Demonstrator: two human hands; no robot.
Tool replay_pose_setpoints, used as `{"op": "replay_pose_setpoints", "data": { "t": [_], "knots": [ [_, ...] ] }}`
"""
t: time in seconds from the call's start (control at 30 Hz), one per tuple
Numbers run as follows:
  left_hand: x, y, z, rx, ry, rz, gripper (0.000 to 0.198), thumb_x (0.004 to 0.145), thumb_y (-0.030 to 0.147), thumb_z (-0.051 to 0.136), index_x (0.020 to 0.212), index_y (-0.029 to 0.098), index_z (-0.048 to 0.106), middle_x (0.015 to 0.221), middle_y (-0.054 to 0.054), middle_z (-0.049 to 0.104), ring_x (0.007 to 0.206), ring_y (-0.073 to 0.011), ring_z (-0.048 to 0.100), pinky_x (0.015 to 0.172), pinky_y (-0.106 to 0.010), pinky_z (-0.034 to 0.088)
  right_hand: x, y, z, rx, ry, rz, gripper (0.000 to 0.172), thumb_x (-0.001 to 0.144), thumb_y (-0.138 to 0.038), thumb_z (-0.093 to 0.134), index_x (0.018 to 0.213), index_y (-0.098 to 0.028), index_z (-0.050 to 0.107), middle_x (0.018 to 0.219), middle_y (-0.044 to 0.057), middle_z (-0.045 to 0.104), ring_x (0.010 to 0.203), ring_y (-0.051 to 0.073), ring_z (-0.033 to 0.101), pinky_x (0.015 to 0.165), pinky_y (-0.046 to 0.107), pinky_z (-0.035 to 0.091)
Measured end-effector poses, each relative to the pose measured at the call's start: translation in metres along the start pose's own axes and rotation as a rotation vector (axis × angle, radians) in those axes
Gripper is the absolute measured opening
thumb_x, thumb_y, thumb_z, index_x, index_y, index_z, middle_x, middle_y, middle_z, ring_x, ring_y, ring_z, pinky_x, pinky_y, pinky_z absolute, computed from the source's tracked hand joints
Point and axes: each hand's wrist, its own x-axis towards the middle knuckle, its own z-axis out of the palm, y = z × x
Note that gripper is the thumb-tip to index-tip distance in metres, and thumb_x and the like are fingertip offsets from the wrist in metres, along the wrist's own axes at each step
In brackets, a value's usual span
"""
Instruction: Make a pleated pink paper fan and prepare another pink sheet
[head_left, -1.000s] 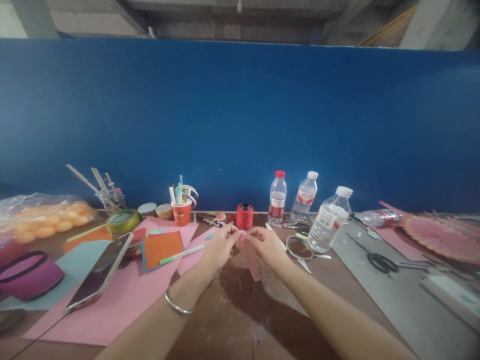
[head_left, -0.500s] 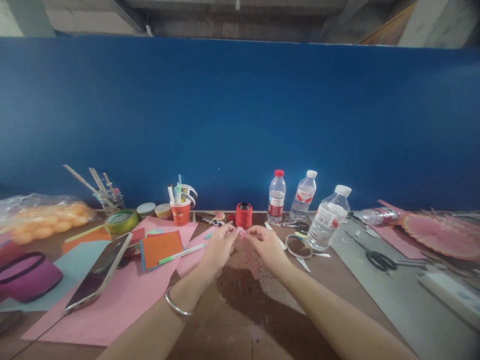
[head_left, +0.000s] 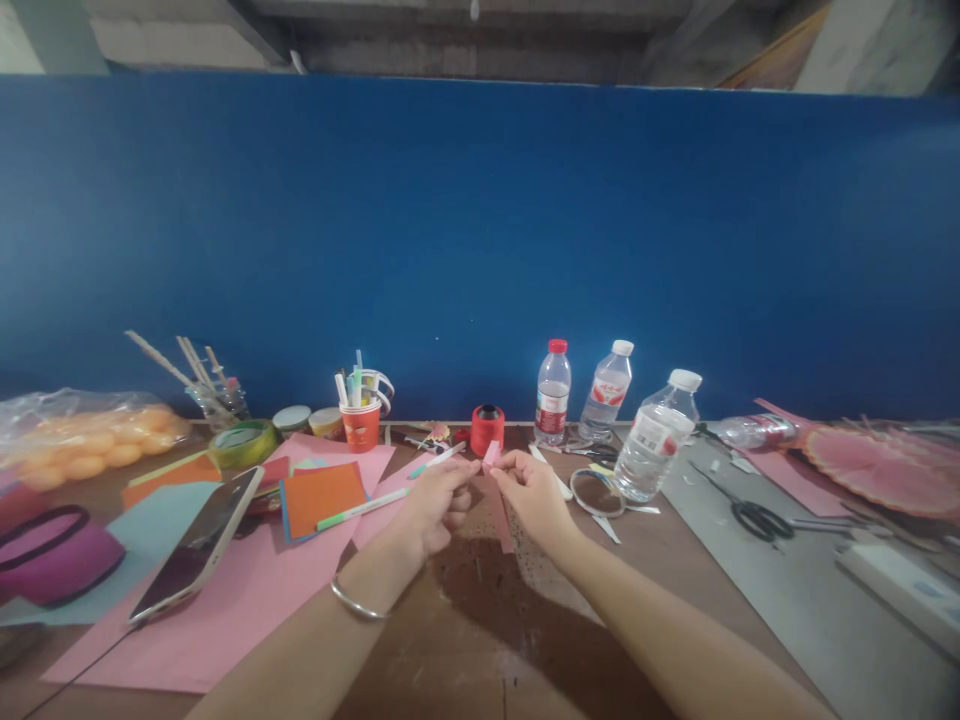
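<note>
My right hand pinches a narrow pink paper strip close to its folded upper end. Below the fingers, the strip's long part hangs down toward the table. My left hand is at the left edge of that folded end, its index finger and thumb closed together and the other fingers curled. Its fingertips meet the strip's edge, though their exact grip is too small to see clearly. Right behind the strip stands a red spool of thread.
A red cup of pens, orange paper, a marker and a phone are on the left. On the right are several water bottles, a tape roll, scissors and a white power strip.
My left hand has shifted slightly left, its fingers more curled. The strip's upper end now stands up above my fingertips, where both hands had covered it. My right hand has hardly moved.
</note>
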Motion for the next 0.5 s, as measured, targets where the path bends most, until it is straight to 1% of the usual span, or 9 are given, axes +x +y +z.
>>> {"op": "replay_pose_setpoints", "data": {
  "t": [0.1,0.17,0.27,0.37,0.5],
  "knots": [
    [0.003,0.0005,-0.0022,-0.042,-0.028,-0.08,0.036,0.067,0.041,0.069,0.068,0.02,0.04,0.043,0.014,0.023,0.033,-0.0017,0.017,0.034,-0.015,0.005,-0.0016,0.0015,-0.0001,-0.013,0.005,-0.043,0.019,0.078,-0.034,0.054,0.072,-0.016,0.057,0.06,-0.002,0.055,0.054,0.012,0.045,0.051,0.022,0.034],
    [0.0041,0.0003,-0.0034,-0.065,-0.039,-0.104,0.037,0.068,0.042,0.069,0.067,0.02,0.04,0.043,0.014,0.024,0.033,-0.0016,0.017,0.034,-0.015,0.006,-0.0026,0.0016,-0.0003,-0.021,0.002,-0.066,0.018,0.079,-0.033,0.053,0.074,-0.017,0.058,0.061,-0.001,0.058,0.054,0.012,0.047,0.051,0.022,0.035],
    [0.004,-0.0002,-0.004,-0.084,-0.04,-0.105,0.035,0.069,0.041,0.069,0.068,0.019,0.041,0.043,0.013,0.025,0.033,-0.0013,0.018,0.033,-0.014,0.008,-0.0036,0.0007,-0.0002,-0.031,-0.012,-0.073,0.017,0.08,-0.032,0.052,0.073,-0.017,0.057,0.058,-0.001,0.058,0.051,0.012,0.048,0.05,0.022,0.035],
    [0.0026,0.0007,-0.0027,-0.081,-0.028,-0.091,0.032,0.069,0.037,0.069,0.069,0.019,0.043,0.043,0.013,0.026,0.033,-0.0012,0.018,0.033,-0.014,0.008,-0.004,0.0007,0.0007,-0.042,-0.023,-0.071,0.017,0.081,-0.032,0.051,0.071,-0.018,0.056,0.053,-0.002,0.055,0.047,0.012,0.047,0.048,0.022,0.033],
    [0.0002,0.0043,-0.0002,-0.05,-0.007,-0.061,0.028,0.068,0.034,0.069,0.071,0.019,0.046,0.042,0.014,0.025,0.033,-0.0013,0.018,0.034,-0.015,0.007,-0.0033,0.0028,0.0013,-0.067,-0.017,-0.067,0.015,0.08,-0.031,0.052,0.074,-0.017,0.057,0.054,-0.003,0.054,0.048,0.012,0.045,0.048,0.022,0.032]
  ]
}}
